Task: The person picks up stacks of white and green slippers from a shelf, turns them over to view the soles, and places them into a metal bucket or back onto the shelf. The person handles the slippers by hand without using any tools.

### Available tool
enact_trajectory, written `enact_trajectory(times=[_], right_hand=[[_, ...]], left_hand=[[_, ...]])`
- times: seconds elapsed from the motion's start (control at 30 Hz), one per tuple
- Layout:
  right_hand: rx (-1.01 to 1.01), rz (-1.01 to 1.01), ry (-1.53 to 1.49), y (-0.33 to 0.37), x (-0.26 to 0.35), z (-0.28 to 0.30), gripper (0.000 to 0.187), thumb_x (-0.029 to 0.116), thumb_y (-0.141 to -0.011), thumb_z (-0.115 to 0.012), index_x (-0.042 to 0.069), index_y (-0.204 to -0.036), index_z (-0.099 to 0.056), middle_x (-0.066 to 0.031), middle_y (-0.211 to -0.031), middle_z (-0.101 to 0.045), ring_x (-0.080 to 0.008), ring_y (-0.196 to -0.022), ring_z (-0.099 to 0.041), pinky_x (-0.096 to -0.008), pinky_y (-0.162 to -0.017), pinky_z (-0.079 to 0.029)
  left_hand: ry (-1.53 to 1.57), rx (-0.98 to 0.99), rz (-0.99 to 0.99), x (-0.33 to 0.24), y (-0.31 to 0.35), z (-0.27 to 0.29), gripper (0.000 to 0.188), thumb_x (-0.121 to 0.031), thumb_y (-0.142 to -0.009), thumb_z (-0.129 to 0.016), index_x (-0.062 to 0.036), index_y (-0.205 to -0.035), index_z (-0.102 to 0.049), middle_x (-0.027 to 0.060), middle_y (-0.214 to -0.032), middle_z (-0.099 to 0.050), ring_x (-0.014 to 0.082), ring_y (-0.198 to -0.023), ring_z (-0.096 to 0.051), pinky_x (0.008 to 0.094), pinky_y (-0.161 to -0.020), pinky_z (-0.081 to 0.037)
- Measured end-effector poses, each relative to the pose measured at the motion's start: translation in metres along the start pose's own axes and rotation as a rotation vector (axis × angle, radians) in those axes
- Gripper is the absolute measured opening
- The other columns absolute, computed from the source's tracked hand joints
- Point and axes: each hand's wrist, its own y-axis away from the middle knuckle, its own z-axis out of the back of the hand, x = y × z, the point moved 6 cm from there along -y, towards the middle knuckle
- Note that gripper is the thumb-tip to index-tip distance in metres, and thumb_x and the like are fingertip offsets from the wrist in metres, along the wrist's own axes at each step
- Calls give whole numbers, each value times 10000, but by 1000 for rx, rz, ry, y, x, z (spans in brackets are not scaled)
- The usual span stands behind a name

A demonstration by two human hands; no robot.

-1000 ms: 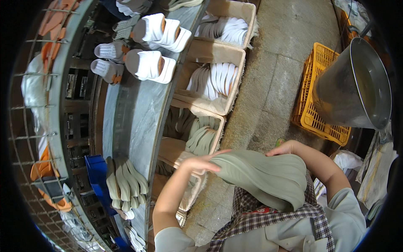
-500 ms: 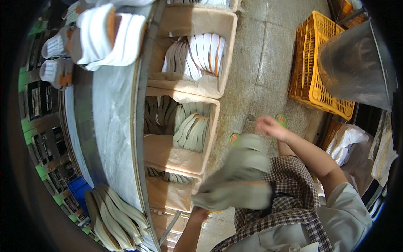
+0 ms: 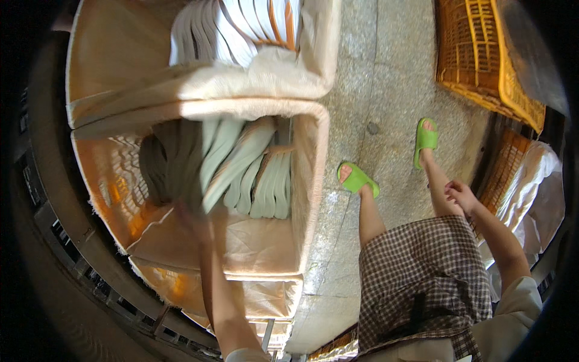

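My left hand (image 3: 192, 222) reaches down into a cloth-lined crate (image 3: 313, 181) and is dark and smeared by motion. It is at the lower ends of a bundle of shoe soles, pale green (image 3: 236, 158) on one side and dark grey (image 3: 172, 160) in the shadow. Whether its fingers grip the soles cannot be made out. Beside that bundle, more pale green soles (image 3: 268, 187) stand packed against the crate's right wall. Well away from the crate, my right hand (image 3: 459, 196) hangs over my leg with its fingers loosely curled and nothing seen in them.
A second lined crate (image 3: 329, 54) with white soles (image 3: 241, 27) stands beyond the first; another crate (image 3: 265, 295) is on the near side. To the right are a yellow plastic basket (image 3: 476, 54) and white plastic bags (image 3: 537, 187). My green slippers (image 3: 359, 179) rest on the stone floor (image 3: 386, 78).
My left hand has carried a bundle of grey-green soles from in front of me leftward into the crate. The view has shifted toward the crates; the metal table has left it. My right hand has lowered.
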Motion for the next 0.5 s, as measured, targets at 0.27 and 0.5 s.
enact_trajectory(times=[0.27,0.5], right_hand=[[93,-37,-36,-44,-32,-33,195,170,-914,-520,7,-1019,-529,-35,-897,-555,-134,-805,-535,-264,-725,-455],[254,68,-93,-36,5,-88,130,158,-886,-536,47,-952,-544,-24,-895,-565,-121,-788,-557,-252,-691,-446]], left_hand=[[-57,181,-147,-39,20,-82,1018,-341,-597,-836,-26,-1363,-244,333,-1372,-246,506,-1245,-292,609,-976,-316],[-110,314,92,-67,-15,-75,1030,-445,-613,-795,-96,-1413,-246,347,-1436,-94,542,-1280,-204,581,-1025,-272]])
